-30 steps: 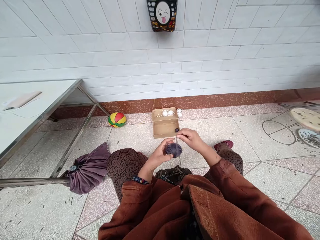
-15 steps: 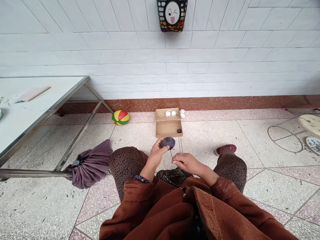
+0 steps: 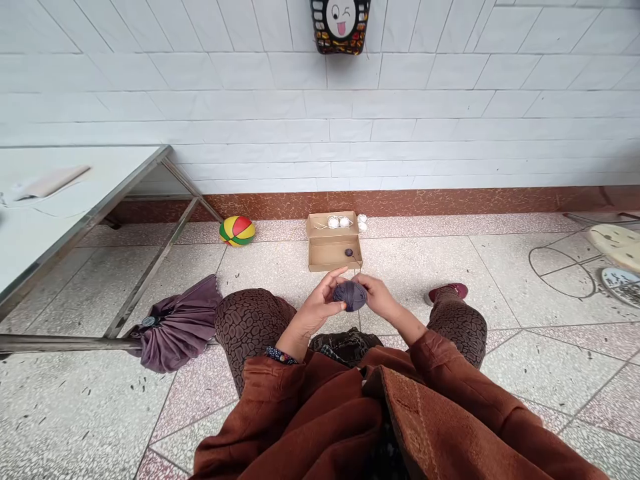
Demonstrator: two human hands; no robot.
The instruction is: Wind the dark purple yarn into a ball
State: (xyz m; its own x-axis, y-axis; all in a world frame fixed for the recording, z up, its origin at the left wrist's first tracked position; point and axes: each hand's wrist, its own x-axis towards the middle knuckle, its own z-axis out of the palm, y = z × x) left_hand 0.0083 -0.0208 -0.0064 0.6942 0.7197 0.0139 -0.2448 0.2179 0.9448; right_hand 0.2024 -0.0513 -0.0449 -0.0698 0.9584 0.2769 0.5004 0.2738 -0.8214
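A ball of dark purple-grey yarn (image 3: 351, 295) sits between my hands, above the floor. My left hand (image 3: 320, 303) grips it from the left, thumb in front, with a finger stretched out above it. At the ball's upper right edge is my right hand (image 3: 379, 295), its fingers bent and closed on the yarn strand; the fingertips are partly hidden behind the ball. Beyond my hands an open cardboard box (image 3: 325, 257) lies on the floor. A small dark yarn ball (image 3: 349, 253) is in its near half, with a strand running from it towards my hands.
White yarn balls (image 3: 339, 222) lie in the box's far half, and more white balls (image 3: 363, 223) beside it. A striped ball (image 3: 237, 231) and a purple cloth bundle (image 3: 177, 327) are left, by a metal-framed table (image 3: 115, 170). A black basket (image 3: 341, 27) hangs on the wall.
My right hand has moved up from below to the yarn ball's right side. The held ball has shifted right and turned. In the box, the small dark ball has rolled left.
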